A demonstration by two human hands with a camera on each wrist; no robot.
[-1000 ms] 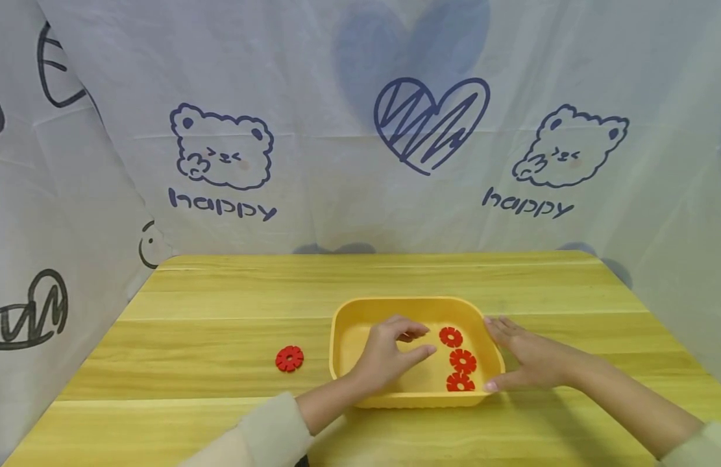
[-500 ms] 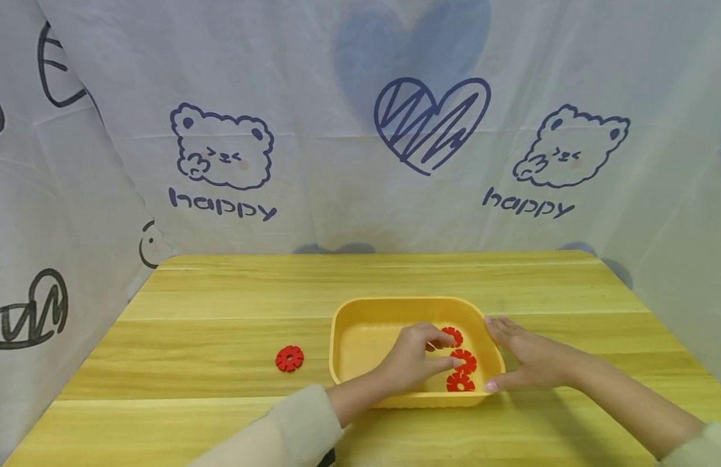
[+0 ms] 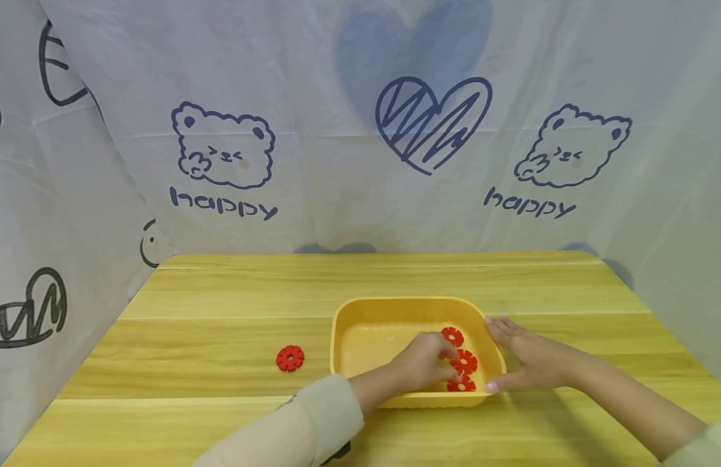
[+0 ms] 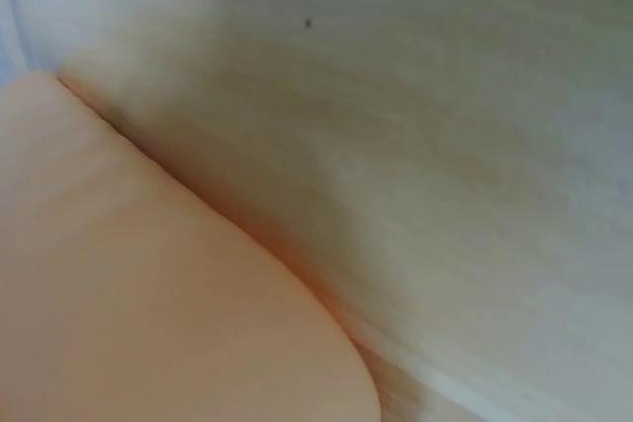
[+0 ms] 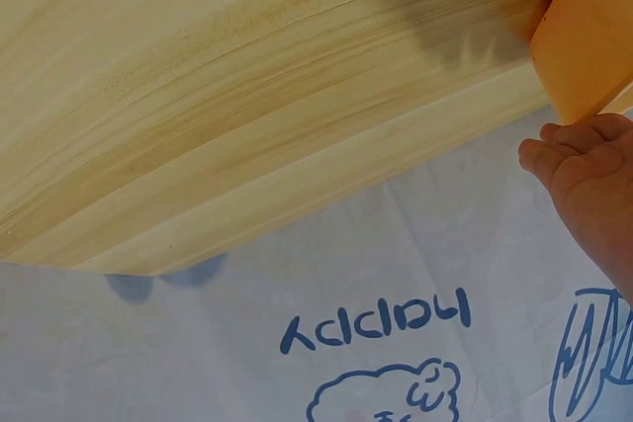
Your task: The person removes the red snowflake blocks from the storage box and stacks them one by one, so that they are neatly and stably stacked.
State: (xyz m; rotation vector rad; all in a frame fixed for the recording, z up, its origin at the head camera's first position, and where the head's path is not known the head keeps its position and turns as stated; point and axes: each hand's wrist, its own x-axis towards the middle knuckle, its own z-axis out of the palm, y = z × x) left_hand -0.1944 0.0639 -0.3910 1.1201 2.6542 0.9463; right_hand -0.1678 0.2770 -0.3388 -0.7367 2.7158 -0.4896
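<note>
A yellow plastic tray point(image 3: 372, 400) stands on the table, with several red notched discs along its right side: one at the back point(image 3: 453, 336), one in the middle point(image 3: 468, 362) and one at the front point(image 3: 462, 386). My left hand point(image 3: 423, 362) reaches down inside the tray, its fingertips and thumb spread apart right at the discs and partly covering them. My right hand point(image 3: 529, 357) rests against the tray's right wall, fingers extended at the back and thumb at the front corner. In the right wrist view, the right fingers point(image 5: 584, 150) touch the tray's orange-looking wall point(image 5: 588, 32).
Left of the tray, a single red notched disc point(image 3: 290, 358) lies on the wood-grain table point(image 3: 191, 324). A white printed cloth point(image 3: 325, 162) hangs behind the table and along its sides. The left wrist view shows mostly the tray's outer wall point(image 4: 168, 294) and tabletop.
My left hand has moved right across the tray and lowered to the red discs. The right hand, the tray and the lone disc have stayed in place.
</note>
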